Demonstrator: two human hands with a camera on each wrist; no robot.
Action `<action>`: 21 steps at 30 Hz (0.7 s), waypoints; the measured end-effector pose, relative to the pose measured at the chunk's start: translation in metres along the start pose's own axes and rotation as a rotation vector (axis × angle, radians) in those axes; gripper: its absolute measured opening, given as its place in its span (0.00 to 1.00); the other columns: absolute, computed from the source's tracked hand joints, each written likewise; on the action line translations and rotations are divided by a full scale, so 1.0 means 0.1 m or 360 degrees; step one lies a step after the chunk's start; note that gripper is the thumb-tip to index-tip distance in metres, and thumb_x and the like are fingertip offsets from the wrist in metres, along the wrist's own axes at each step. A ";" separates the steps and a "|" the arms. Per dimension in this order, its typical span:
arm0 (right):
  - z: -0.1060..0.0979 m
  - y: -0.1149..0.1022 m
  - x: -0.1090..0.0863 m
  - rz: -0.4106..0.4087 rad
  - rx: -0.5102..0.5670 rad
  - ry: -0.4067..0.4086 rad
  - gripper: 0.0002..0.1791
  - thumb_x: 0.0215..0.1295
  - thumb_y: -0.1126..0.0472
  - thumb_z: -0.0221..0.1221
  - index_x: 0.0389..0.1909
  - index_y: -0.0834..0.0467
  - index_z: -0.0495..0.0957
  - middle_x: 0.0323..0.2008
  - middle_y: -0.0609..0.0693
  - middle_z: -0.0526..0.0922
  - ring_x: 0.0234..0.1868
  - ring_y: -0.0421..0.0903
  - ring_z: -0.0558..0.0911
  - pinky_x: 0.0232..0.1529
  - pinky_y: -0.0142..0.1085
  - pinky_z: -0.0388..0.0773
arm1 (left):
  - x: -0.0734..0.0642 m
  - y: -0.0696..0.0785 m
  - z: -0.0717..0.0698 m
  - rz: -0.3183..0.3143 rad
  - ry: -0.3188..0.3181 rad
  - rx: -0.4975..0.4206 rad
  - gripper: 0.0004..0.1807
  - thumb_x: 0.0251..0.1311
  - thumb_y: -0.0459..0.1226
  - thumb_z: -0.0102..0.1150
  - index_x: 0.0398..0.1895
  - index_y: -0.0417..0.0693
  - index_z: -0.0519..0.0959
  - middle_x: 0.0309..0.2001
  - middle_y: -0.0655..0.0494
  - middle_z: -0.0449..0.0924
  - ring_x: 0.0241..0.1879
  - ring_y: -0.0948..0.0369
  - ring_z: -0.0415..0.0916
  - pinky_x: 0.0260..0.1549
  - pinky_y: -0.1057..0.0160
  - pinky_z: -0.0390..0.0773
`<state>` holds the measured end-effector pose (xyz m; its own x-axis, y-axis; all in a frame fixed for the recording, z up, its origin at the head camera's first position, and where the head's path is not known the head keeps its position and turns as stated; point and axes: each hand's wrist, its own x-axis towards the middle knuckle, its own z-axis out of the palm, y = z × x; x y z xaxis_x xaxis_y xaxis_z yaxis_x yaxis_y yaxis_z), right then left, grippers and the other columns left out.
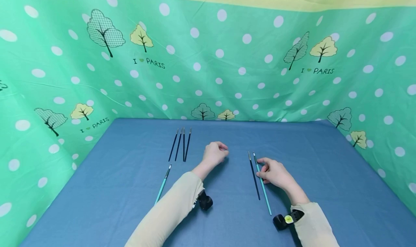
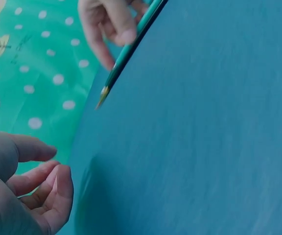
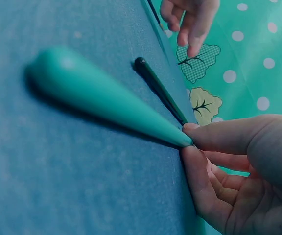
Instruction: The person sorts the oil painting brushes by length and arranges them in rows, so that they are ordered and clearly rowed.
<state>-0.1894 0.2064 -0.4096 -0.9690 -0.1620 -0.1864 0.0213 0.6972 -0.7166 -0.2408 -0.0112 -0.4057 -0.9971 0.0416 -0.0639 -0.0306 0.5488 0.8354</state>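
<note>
My right hand (image 1: 276, 173) pinches a teal-handled paintbrush (image 1: 264, 194) between thumb and fingers, near its upper half. That brush lies along the blue tabletop, bristles pointing away. Just left of it is a thin dark paintbrush (image 1: 254, 176), nearly parallel. In the right wrist view the teal handle (image 3: 97, 98) looms large, with the dark brush (image 3: 155, 88) behind. My left hand (image 1: 214, 155) hovers over the middle of the table, its fingers loosely bent around nothing, as the left wrist view also shows.
Several thin dark paintbrushes (image 1: 178, 145) lie side by side at the back left. Nearer, another teal paintbrush (image 1: 161, 187) is partly hidden by the left sleeve (image 1: 169, 211). A green dotted curtain (image 1: 240, 84) borders the blue-covered table (image 1: 97, 189).
</note>
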 end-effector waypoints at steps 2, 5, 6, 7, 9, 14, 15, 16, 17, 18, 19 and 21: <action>0.00 0.00 0.00 0.0005 -0.0006 0.0005 0.27 0.58 0.66 0.59 0.59 0.65 0.66 0.24 0.53 0.74 0.20 0.43 0.76 0.24 0.35 0.78 | -0.03 0.03 0.08 0.0024 -0.0042 -0.0026 0.05 0.54 0.36 0.59 0.33 0.47 0.81 0.23 0.57 0.78 0.16 0.64 0.73 0.17 0.68 0.73; 0.01 0.00 0.01 0.0010 -0.0025 0.0024 0.27 0.58 0.65 0.59 0.59 0.64 0.66 0.24 0.52 0.74 0.20 0.42 0.76 0.23 0.34 0.77 | -0.07 0.09 0.21 0.0071 -0.0105 -0.0079 0.06 0.53 0.36 0.60 0.34 0.46 0.81 0.22 0.58 0.78 0.16 0.64 0.73 0.17 0.69 0.73; 0.01 0.00 0.01 0.0010 -0.0030 0.0029 0.27 0.57 0.65 0.59 0.59 0.64 0.66 0.24 0.52 0.74 0.20 0.42 0.76 0.23 0.34 0.77 | -0.08 0.10 0.26 0.0080 -0.0125 -0.0095 0.06 0.53 0.36 0.60 0.34 0.46 0.81 0.22 0.58 0.78 0.16 0.64 0.73 0.17 0.69 0.73; 0.01 0.00 0.01 0.0009 -0.0035 0.0034 0.27 0.57 0.65 0.60 0.58 0.64 0.66 0.24 0.52 0.74 0.20 0.42 0.76 0.23 0.34 0.77 | -0.10 0.12 0.30 0.0086 -0.0141 -0.0105 0.07 0.53 0.36 0.60 0.35 0.45 0.81 0.22 0.58 0.78 0.16 0.64 0.73 0.17 0.69 0.73; 0.01 0.00 0.01 0.0009 -0.0034 0.0034 0.27 0.57 0.65 0.60 0.58 0.65 0.66 0.24 0.52 0.74 0.19 0.42 0.76 0.23 0.34 0.77 | -0.12 0.15 0.38 0.0086 -0.0163 -0.0106 0.07 0.52 0.36 0.61 0.34 0.46 0.81 0.21 0.59 0.77 0.16 0.65 0.73 0.16 0.69 0.73; 0.01 0.00 0.01 -0.0005 -0.0018 0.0025 0.27 0.57 0.66 0.59 0.58 0.66 0.66 0.23 0.52 0.74 0.19 0.42 0.77 0.23 0.34 0.77 | -0.15 0.22 0.54 0.0092 -0.0122 0.0003 0.06 0.51 0.38 0.63 0.32 0.48 0.81 0.20 0.61 0.76 0.16 0.66 0.71 0.16 0.70 0.70; 0.01 0.00 0.01 -0.0011 -0.0019 0.0029 0.27 0.57 0.66 0.60 0.58 0.66 0.66 0.23 0.52 0.75 0.19 0.42 0.77 0.23 0.34 0.77 | -0.16 0.23 0.56 0.0099 -0.0103 0.0038 0.06 0.51 0.39 0.63 0.32 0.48 0.80 0.20 0.61 0.76 0.17 0.66 0.71 0.17 0.70 0.70; 0.00 0.00 0.01 -0.0018 -0.0022 0.0034 0.27 0.57 0.66 0.60 0.58 0.66 0.66 0.23 0.52 0.75 0.19 0.42 0.77 0.23 0.34 0.77 | -0.16 0.24 0.58 0.0107 -0.0081 0.0075 0.07 0.50 0.40 0.63 0.32 0.49 0.80 0.21 0.61 0.76 0.18 0.66 0.70 0.18 0.70 0.69; 0.00 0.00 0.01 -0.0024 -0.0023 0.0038 0.27 0.57 0.66 0.60 0.58 0.66 0.66 0.23 0.52 0.75 0.19 0.42 0.77 0.23 0.34 0.77 | -0.16 0.26 0.59 0.0114 -0.0059 0.0121 0.07 0.50 0.40 0.64 0.32 0.49 0.80 0.21 0.62 0.76 0.19 0.67 0.70 0.19 0.69 0.69; 0.00 0.00 0.01 -0.0030 -0.0028 0.0039 0.27 0.56 0.66 0.60 0.58 0.66 0.66 0.23 0.52 0.75 0.19 0.42 0.77 0.23 0.34 0.77 | -0.16 0.27 0.61 0.0110 -0.0040 0.0161 0.08 0.50 0.41 0.64 0.32 0.50 0.80 0.22 0.62 0.76 0.20 0.67 0.70 0.20 0.69 0.69; 0.00 0.00 0.01 -0.0032 -0.0032 0.0038 0.27 0.56 0.66 0.60 0.58 0.66 0.67 0.23 0.52 0.75 0.19 0.42 0.77 0.23 0.34 0.77 | -0.16 0.28 0.62 0.0105 -0.0026 0.0195 0.08 0.49 0.42 0.65 0.32 0.50 0.80 0.22 0.62 0.77 0.21 0.67 0.71 0.21 0.69 0.69; -0.01 0.00 0.01 -0.0036 -0.0042 0.0037 0.27 0.56 0.66 0.60 0.57 0.66 0.67 0.23 0.52 0.75 0.19 0.42 0.77 0.22 0.34 0.77 | -0.16 0.30 0.64 0.0090 0.0000 0.0270 0.09 0.48 0.43 0.66 0.32 0.51 0.80 0.23 0.62 0.77 0.22 0.66 0.72 0.22 0.68 0.70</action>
<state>-0.1904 0.2064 -0.4092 -0.9746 -0.1618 -0.1546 -0.0068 0.7118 -0.7023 -0.2215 0.0582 -0.4148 -0.9969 0.0769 -0.0194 0.0381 0.6787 0.7334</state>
